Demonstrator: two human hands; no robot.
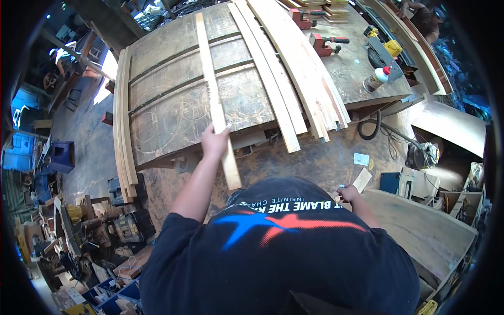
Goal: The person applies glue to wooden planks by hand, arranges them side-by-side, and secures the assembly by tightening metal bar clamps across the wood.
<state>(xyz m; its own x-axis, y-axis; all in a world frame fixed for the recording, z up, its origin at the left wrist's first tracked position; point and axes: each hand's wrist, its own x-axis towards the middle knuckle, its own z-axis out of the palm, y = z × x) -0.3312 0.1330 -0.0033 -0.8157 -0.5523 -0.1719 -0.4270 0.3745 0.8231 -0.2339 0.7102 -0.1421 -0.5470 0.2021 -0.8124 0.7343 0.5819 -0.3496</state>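
The long wood strip lies lengthwise across the workbench, its near end overhanging the front edge, where my left hand is closed around it. My right hand pinches a small wood offcut beside my hip. Curved planks fan toward the bench's right edge. I'd keep the strip flat and slide it straight, clear of those planks.

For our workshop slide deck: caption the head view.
Left hand grips a long wooden strip lying across the workbench.
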